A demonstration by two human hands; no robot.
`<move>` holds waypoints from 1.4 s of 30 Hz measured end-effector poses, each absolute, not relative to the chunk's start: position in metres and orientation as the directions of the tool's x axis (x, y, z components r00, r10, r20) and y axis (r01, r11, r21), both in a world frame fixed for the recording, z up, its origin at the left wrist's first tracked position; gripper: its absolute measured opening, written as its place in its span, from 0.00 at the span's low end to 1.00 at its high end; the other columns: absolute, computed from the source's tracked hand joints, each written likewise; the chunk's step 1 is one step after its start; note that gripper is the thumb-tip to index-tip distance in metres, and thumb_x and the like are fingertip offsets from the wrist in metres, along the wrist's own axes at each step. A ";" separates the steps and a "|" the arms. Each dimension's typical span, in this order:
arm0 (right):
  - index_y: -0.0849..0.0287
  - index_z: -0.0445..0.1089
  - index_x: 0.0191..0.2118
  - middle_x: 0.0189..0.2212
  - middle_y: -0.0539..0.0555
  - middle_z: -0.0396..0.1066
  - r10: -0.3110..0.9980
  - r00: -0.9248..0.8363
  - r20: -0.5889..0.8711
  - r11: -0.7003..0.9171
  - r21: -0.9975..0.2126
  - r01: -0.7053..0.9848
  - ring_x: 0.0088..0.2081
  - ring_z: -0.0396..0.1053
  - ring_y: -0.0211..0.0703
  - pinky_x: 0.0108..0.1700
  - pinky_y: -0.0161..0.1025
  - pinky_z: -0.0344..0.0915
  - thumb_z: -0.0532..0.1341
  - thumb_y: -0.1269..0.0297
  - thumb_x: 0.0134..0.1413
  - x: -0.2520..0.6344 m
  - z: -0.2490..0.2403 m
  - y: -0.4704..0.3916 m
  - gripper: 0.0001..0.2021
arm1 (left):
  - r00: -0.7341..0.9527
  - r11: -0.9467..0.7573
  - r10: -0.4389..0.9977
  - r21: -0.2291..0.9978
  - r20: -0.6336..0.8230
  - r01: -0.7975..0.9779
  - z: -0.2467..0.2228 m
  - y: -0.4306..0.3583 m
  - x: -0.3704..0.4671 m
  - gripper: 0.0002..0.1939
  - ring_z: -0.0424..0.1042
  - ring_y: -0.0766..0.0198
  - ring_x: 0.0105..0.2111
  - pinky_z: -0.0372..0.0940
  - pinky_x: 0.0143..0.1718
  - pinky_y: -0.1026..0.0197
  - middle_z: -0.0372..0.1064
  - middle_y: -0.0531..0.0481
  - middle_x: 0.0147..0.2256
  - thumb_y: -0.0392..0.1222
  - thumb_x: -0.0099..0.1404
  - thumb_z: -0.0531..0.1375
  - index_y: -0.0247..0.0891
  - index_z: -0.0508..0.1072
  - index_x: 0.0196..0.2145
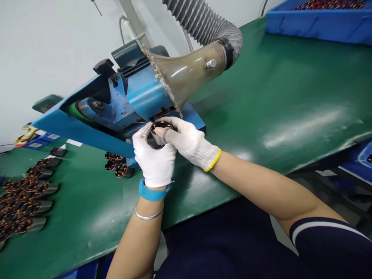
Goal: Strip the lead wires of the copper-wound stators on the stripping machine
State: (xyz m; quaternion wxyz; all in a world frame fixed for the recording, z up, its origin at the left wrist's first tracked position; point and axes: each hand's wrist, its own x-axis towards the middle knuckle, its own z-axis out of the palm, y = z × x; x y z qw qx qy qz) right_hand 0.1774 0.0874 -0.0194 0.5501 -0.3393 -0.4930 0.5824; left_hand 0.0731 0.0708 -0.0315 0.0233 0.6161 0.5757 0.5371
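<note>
A wound motor stator (160,135), a short metal cylinder with copper-coloured windings and a dark rim, is held between my two gloved hands below the hood of a blue machine (151,93). My left hand (154,157), in a white glove, wraps round its left and lower side. From the right, my right hand (186,139) grips the rim, with a bare thumb tip over the top. A thin copper wire (141,122) sticks out to the left of the stator. Just left of my left hand, several similar stators (123,169) stand by the machine's base.
Rows of stators (37,207) cover the left of the green table (290,97). A grey ribbed hose (200,19) joins the machine's translucent hood (186,71). At the back right stands a blue bin (316,25) full of small parts.
</note>
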 end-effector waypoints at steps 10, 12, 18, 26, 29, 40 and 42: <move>0.58 0.67 0.44 0.41 0.53 0.74 0.982 -0.107 0.155 0.081 -0.862 -0.500 0.44 0.73 0.40 0.53 0.39 0.71 0.63 0.63 0.51 0.182 -0.025 0.086 0.13 | -0.185 -0.352 0.748 0.617 0.638 0.704 -0.028 0.073 0.084 0.24 0.74 0.57 0.47 0.69 0.51 0.52 0.71 0.45 0.46 0.41 0.53 0.65 0.37 0.67 0.48; 0.58 0.67 0.44 0.41 0.53 0.74 0.980 -0.105 0.171 0.103 -0.878 -0.468 0.43 0.73 0.42 0.51 0.41 0.71 0.64 0.60 0.49 0.182 -0.025 0.083 0.16 | -0.173 -0.383 0.730 0.606 0.661 0.697 -0.031 0.069 0.082 0.24 0.74 0.57 0.47 0.69 0.51 0.52 0.71 0.45 0.46 0.40 0.53 0.65 0.37 0.67 0.48; 0.60 0.67 0.46 0.45 0.57 0.72 0.965 -0.151 0.216 0.187 -0.964 -0.187 0.46 0.72 0.47 0.52 0.46 0.70 0.68 0.60 0.41 0.177 -0.023 0.060 0.24 | -0.146 -0.488 0.718 0.642 0.680 0.591 -0.045 0.048 0.064 0.28 0.74 0.59 0.45 0.69 0.50 0.52 0.70 0.48 0.45 0.43 0.52 0.69 0.39 0.65 0.49; 0.59 0.70 0.47 0.44 0.58 0.70 0.896 -0.261 0.360 0.387 -0.920 0.056 0.47 0.71 0.48 0.51 0.46 0.69 0.70 0.56 0.40 0.176 -0.025 0.043 0.26 | -0.221 -0.422 0.807 0.797 0.547 0.432 -0.047 0.020 0.046 0.32 0.76 0.57 0.43 0.72 0.47 0.52 0.72 0.46 0.43 0.51 0.46 0.72 0.39 0.66 0.46; 0.58 0.70 0.49 0.45 0.58 0.71 0.850 -0.379 0.366 0.428 -0.899 0.091 0.47 0.71 0.49 0.51 0.47 0.69 0.71 0.53 0.41 0.174 -0.028 0.040 0.28 | -0.244 -0.274 0.912 0.933 0.329 0.233 -0.053 0.004 0.026 0.31 0.77 0.56 0.42 0.72 0.46 0.52 0.74 0.45 0.42 0.52 0.47 0.72 0.40 0.68 0.46; 0.56 0.68 0.52 0.48 0.57 0.70 0.780 -0.524 0.343 0.553 -0.769 0.320 0.47 0.73 0.50 0.47 0.44 0.72 0.64 0.50 0.52 0.173 -0.041 0.028 0.23 | -0.595 0.399 0.804 0.735 0.008 0.548 -0.059 -0.074 -0.109 0.31 0.68 0.48 0.58 0.60 0.62 0.49 0.70 0.37 0.55 0.47 0.47 0.71 0.36 0.71 0.49; 0.56 0.68 0.50 0.46 0.57 0.71 0.777 -0.522 0.351 0.562 -0.761 0.324 0.46 0.73 0.50 0.45 0.44 0.72 0.63 0.51 0.54 0.173 -0.042 0.028 0.21 | -0.774 0.589 0.631 0.620 0.050 0.519 -0.057 -0.077 -0.132 0.37 0.67 0.46 0.59 0.60 0.61 0.47 0.67 0.33 0.57 0.50 0.51 0.68 0.34 0.66 0.56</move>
